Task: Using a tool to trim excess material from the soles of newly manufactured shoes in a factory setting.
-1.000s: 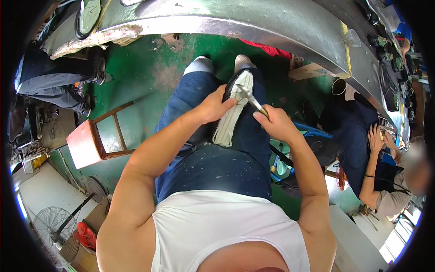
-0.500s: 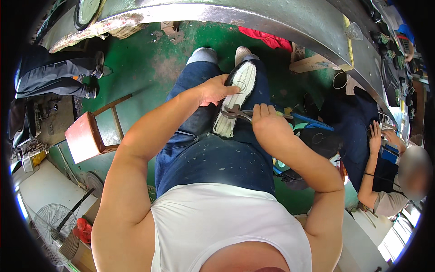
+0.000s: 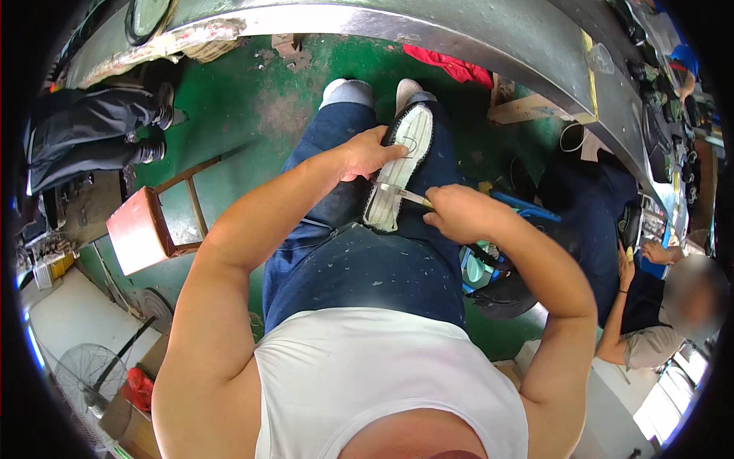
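Observation:
Across my thighs lies a shoe, its pale underside turned up and a dark, stitched-looking edge around it. My left hand grips the shoe from its left side, with the thumb pressed on the underside. Closed around the handles of lasting pliers, my right hand is just right of the shoe. The pliers' metal head rests over the shoe's middle, near its left edge. Whether the jaws hold any of the edge is too small to tell.
A metal-edged bench curves along the far side. To the left stands a reddish stool, with a fan behind it. A co-worker sits at the right. Red cloth lies on the green floor.
My right hand has moved a little nearer to me and turned, and the pliers' head now lies flatter across the shoe. My left hand and the shoe stay almost in place.

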The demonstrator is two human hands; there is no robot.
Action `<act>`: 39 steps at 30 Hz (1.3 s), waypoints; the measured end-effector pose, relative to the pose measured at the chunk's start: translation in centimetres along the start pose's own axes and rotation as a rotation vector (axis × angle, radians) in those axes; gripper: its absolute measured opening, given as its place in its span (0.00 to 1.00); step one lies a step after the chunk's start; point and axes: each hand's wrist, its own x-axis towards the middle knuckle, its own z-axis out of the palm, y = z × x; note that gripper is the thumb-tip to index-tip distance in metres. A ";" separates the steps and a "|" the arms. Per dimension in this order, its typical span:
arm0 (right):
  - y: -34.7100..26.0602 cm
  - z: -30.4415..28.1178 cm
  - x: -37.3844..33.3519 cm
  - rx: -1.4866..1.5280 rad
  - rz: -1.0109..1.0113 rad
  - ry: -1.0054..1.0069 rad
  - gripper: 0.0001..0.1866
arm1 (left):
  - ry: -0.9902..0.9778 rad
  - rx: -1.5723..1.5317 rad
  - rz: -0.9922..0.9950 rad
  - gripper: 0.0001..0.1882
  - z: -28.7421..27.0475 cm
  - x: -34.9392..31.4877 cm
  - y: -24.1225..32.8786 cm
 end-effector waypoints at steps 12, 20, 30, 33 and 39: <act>4.2 5.9 2.9 0.013 -0.028 0.194 0.17 | -0.063 -0.231 -0.044 0.24 -1.5 -0.8 0.3; 5.4 8.4 0.2 0.269 -0.008 0.419 0.16 | -0.143 0.054 0.229 0.44 0.2 -1.1 -1.0; 1.6 9.9 -2.7 -0.027 0.076 0.437 0.11 | 0.129 0.227 0.189 0.41 4.2 -2.5 -1.2; 1.0 10.0 -2.4 -0.086 0.077 0.423 0.10 | 0.126 0.211 0.192 0.41 3.7 -2.7 -1.6; 1.2 11.4 -3.2 -0.167 0.040 0.399 0.08 | 0.134 0.044 0.257 0.41 2.7 -1.7 -3.6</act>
